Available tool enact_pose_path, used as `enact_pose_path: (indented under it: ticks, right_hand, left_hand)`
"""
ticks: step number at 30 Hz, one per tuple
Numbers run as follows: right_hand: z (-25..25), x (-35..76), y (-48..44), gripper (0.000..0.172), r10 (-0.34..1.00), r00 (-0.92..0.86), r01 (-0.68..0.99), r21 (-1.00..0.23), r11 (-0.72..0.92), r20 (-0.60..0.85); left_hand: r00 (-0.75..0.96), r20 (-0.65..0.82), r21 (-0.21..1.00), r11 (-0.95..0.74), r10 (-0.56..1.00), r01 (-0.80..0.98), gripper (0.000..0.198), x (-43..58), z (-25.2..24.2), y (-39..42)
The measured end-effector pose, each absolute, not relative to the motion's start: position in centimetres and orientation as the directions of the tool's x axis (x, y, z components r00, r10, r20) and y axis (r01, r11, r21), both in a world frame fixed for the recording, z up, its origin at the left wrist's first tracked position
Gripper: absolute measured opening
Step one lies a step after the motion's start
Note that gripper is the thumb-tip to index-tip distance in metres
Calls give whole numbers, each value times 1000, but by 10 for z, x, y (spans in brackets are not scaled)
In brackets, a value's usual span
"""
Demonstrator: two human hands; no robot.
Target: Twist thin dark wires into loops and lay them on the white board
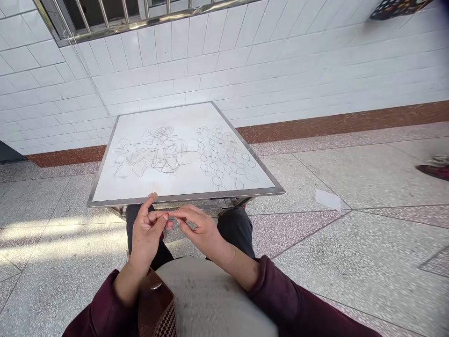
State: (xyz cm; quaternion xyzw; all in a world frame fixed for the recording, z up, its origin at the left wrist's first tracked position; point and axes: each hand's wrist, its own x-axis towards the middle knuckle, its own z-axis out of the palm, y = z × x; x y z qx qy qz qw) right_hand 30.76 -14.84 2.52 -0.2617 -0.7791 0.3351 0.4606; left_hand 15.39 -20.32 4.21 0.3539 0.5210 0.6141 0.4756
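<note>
My left hand (147,231) pinches a thin wire-like strand (169,210) between thumb and fingers, its index finger raised near the table's front edge. From the right, my right hand (198,229) meets it, thumb and fingertips closed at the same strand; most of the strand is hidden by the fingers. Both hands are over my lap, just in front of the white table (189,187). On the table's right side lie several thin dark loops (228,159), many twisted like a figure eight. Bent, tangled dark strands (157,154) spread over its left side.
A grey metal edge (105,202) frames the tabletop, which stands near a white tiled wall (175,65). Above it is a barred window (115,14). A white scrap (328,200) lies on the speckled floor at right, with a shoe (435,172) farther off. A brown bag (154,304) rests against my lap.
</note>
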Motion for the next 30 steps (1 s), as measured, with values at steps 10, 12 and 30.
enact_pose_path:
  ticks: [10, 12, 30]
  right_hand:
    - [23, 311, -143, 29, 744, -454, 145, -783, 605, 490]
    - [25, 311, -142, 29, 737, -475, 137, -786, 602, 481]
    - [19, 308, -146, 20, 813, -456, 173, -861, 479, 361]
  left_hand:
    - [-255, -106, 974, 48, 961, -224, 73, 153, 41, -204]
    - [-254, -112, 971, 51, 961, -234, 72, 154, 41, -204]
    - [-316, -76, 977, 7, 946, -213, 59, 159, 41, -204]
